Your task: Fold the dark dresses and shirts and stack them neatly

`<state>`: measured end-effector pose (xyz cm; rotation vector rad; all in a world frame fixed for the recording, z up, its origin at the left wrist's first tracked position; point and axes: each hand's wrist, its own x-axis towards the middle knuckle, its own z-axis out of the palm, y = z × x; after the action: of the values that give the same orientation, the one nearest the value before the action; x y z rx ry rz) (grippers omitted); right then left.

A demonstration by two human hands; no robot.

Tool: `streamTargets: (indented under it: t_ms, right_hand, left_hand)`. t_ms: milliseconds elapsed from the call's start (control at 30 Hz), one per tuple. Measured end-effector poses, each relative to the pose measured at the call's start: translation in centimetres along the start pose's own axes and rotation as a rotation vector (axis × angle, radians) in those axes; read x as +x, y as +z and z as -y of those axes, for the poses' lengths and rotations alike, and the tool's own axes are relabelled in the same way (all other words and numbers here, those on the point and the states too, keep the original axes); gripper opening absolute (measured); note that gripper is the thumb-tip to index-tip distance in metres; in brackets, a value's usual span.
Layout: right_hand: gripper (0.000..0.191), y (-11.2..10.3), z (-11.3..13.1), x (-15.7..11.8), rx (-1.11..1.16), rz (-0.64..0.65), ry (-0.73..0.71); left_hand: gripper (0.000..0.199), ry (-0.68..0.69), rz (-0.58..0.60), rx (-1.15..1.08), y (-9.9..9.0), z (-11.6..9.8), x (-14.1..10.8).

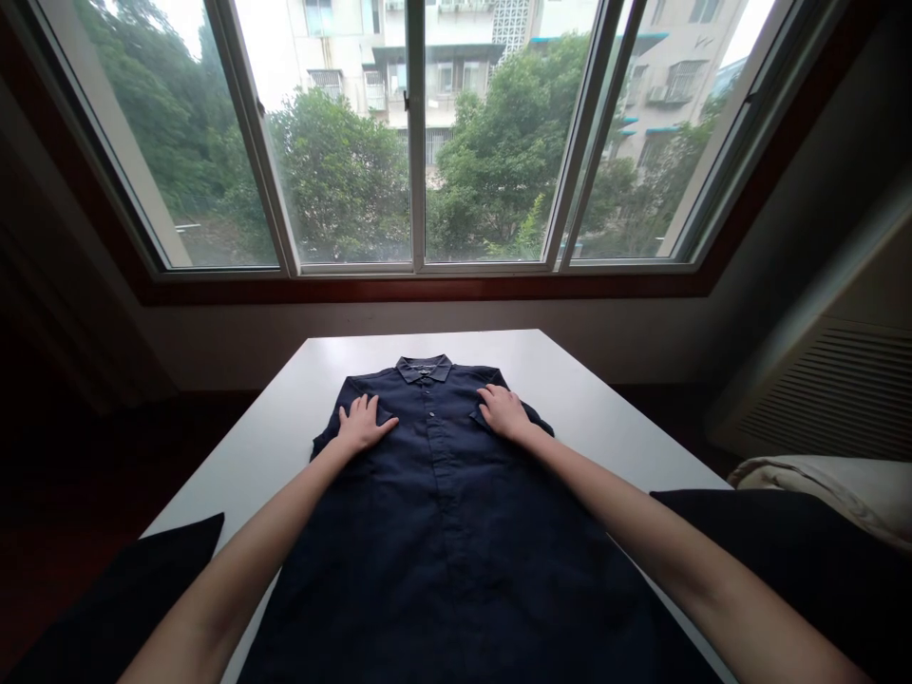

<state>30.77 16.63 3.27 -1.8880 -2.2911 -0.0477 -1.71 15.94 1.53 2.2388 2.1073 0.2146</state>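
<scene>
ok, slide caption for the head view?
Left hand and right hand on a dark navy shirt spread over a white table.

"What colour is the shirt (399, 513), its collar (423, 370) near the table's (246, 451) far edge?"
"Plain dark navy, the collar slightly greyer, one button (430, 414) pale."
"And the table?"
"Plain white, right to its far corners. Beyond that edge, the window trim (427, 289) is reddish brown."
</scene>
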Motion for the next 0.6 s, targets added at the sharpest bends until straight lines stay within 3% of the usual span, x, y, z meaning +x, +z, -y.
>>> streamTargets:
  t_ms: [133,233,333,467,600]
  right_hand:
    - [0.051,-0.7,1.0,-2.4,-0.104,-0.048,-0.138]
    - [0.052,-1.5,1.6,-3.6,-0.191,-0.012,-0.232]
    - [0.055,-2.1,1.6,-3.9,-0.22,0.047,-0.25]
    - [0.062,-3.2,-0.8,-3.2,-0.06,-0.007,-0.076]
    - [0.062,-4.5,-6.6,-2.1,0.142,-0.059,0.208]
  left_hand:
    - [0.051,0.098,-0.183,0.106,-0.9,-1.3,-1.4]
    - [0.037,0.135,-0.166,0.118,-1.7,-2.0,-1.7]
    - [0.045,0.128,-0.173,0.091,-2.9,-1.4,-1.7]
    - [0.042,-0.017,-0.262,-0.011,-5.5,3.1,-1.6]
    - [0.028,-0.218,-0.301,-0.17,-7.4,9.9,-1.9]
